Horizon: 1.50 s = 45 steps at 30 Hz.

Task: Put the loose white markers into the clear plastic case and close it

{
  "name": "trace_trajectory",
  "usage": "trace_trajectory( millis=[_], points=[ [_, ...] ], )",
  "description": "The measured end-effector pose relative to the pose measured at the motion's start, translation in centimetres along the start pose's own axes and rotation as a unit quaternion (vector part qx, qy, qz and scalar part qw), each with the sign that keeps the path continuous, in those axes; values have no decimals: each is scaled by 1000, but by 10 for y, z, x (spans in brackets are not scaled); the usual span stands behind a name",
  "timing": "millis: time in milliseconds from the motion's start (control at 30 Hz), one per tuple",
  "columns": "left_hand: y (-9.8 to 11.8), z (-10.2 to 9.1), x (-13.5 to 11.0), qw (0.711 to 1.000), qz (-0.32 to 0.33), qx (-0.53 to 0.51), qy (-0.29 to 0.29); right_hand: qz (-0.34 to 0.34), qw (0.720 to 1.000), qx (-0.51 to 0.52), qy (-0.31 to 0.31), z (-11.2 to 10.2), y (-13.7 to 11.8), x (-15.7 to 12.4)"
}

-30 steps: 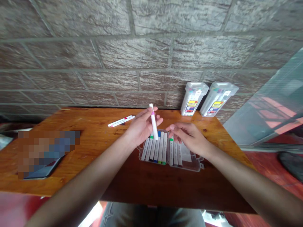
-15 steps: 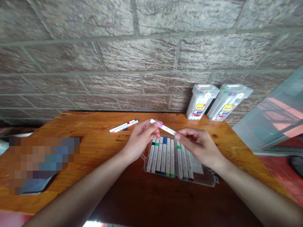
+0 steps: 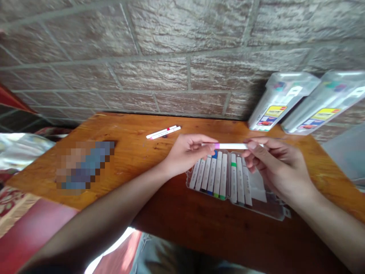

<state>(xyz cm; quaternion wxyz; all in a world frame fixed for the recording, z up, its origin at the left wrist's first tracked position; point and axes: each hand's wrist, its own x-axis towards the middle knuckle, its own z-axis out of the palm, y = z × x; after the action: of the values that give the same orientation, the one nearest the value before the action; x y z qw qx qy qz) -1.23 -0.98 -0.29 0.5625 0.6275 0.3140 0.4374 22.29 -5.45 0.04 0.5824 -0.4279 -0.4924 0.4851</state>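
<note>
A white marker with a purple band [image 3: 232, 146] is held level between my two hands. My left hand [image 3: 196, 150] pinches its purple-banded end, thumb and fingers closed on it. The other end sits between the thumb and fingers of my right hand [image 3: 273, 160]. Below them an open clear plastic case [image 3: 186, 180] lies on the table. Several white markers [image 3: 212, 175] rest side by side in its left half, and a few white markers [image 3: 239, 182] lie in the right half beside a white paper piece [image 3: 258, 186].
Two white markers [image 3: 164, 132] lie together on the wooden table [image 3: 128, 152] behind my left hand. Two clear upright cases [image 3: 275, 101] of markers stand at the back right against the brick wall [image 3: 159, 72]. A blurred-out flat object [image 3: 85, 165] lies at the left.
The marker has turned from slanting to level, still in both hands. My view has shifted, so the table's left side and my lap show more.
</note>
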Motion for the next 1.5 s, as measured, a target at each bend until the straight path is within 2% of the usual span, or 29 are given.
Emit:
trace_trajectory(
  millis=[200, 400, 733, 833, 1033, 1267, 1500],
  points=[
    [1, 8, -6, 1000, 14, -2, 1, -12, 999, -29, -15, 2, 0, -8],
    [2, 3, -5, 999, -3, -34, -21, 22, 1000, 10, -4, 0, -2, -5],
    [3, -5, -5, 978, -46, -185, -82, 84, 993, 82, -3, 0, -8, 3],
    [4, -7, -7, 977, -40, -182, -102, 91, 990, 102, -12, -1, -8, 3],
    [1, -11, -9, 984, -48, -139, -99, 98, 990, 96, -19, 0, -8, 4],
    [3, -9, -12, 979, -38, -158, -123, 95, 985, 133, -50, -1, -8, 3],
    [4, -8, -11, 977, -35, -165, -128, 99, 986, 126, -42, 0, -9, 3]
  ],
)
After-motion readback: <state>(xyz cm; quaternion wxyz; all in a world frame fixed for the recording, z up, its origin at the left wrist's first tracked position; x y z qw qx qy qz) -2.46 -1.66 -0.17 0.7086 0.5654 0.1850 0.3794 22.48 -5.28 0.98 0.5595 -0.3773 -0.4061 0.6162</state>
